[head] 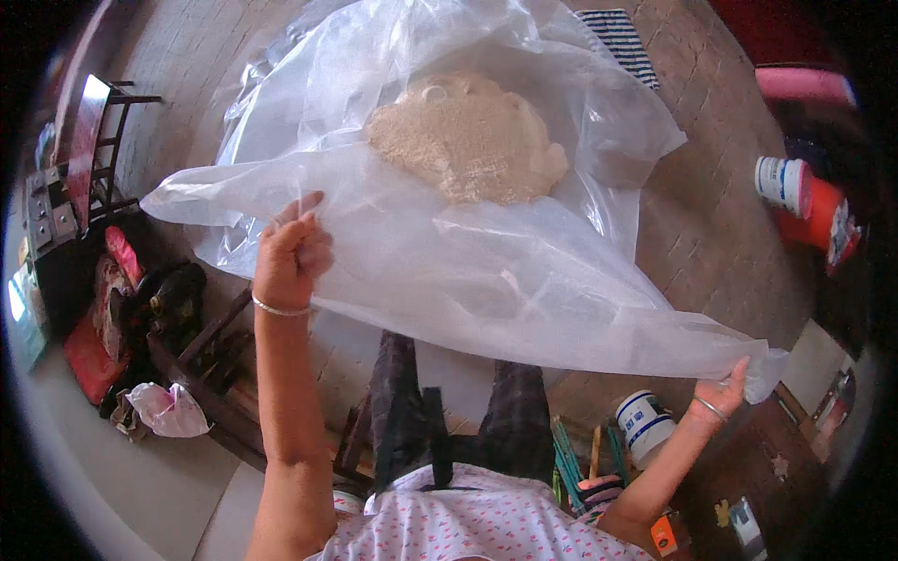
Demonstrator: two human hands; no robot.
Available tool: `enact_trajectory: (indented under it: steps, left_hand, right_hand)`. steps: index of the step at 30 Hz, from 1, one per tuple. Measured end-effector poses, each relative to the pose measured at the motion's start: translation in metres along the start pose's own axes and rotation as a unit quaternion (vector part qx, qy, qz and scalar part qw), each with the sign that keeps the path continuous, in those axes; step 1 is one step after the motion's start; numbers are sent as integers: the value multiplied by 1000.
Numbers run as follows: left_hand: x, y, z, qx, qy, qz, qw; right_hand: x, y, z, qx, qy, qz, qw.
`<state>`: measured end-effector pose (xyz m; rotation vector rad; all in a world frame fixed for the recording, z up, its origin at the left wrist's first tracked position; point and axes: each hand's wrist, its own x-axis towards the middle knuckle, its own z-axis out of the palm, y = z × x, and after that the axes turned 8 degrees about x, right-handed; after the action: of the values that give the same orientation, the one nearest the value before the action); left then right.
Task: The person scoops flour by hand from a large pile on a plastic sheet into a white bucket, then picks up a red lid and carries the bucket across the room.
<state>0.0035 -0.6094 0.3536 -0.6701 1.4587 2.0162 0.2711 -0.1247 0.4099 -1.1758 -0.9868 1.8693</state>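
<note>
A large translucent plastic sheet (491, 273) spreads in front of me, its near side lifted above my legs. A heap of beige powder (470, 140) lies on it, with paler patches on its near side. My right hand (722, 393) grips the sheet's near right corner, and a bunched end sticks out past the fingers. My left hand (295, 242) is over the left part of the sheet, fingers partly curled and blurred. Whether plastic is pinched in those fingers cannot be made out. The sheet's left corner juts out beyond that hand.
A striped cloth (621, 45) lies on the paved floor (708, 210) beyond the sheet. White buckets stand at right (782, 184) and beside my right forearm (645, 424). To the left are a dark metal frame (116, 147), a wooden bar (210, 414) and a white plastic bag (168, 410).
</note>
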Motion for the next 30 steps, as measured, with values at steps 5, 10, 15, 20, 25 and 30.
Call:
enact_trajectory:
  steps: [5, 10, 15, 20, 25, 30]
  left_hand:
    - [-1, 5, 0, -24, -23, 21, 999]
    - [3, 1, -35, -12, 9, 23, 1000]
    - [7, -15, -69, 14, 54, -20, 998]
    - [13, -45, -134, -3, 106, -45, 993]
    - [1, -79, -198, 3, 150, -60, 987]
    - [-17, -103, -210, 44, 235, -136, 962]
  right_hand:
    - [5, -10, 0, 23, -5, -22, 999]
    - [5, -2, -4, 29, -25, 3, 999]
    - [0, 13, 5, 12, -51, 23, 998]
    - [-5, 27, 12, -7, -54, 44, 998]
    - [-17, 44, 34, -51, -104, 55, 992]
    - [-32, 62, 37, -112, -100, 81, 985]
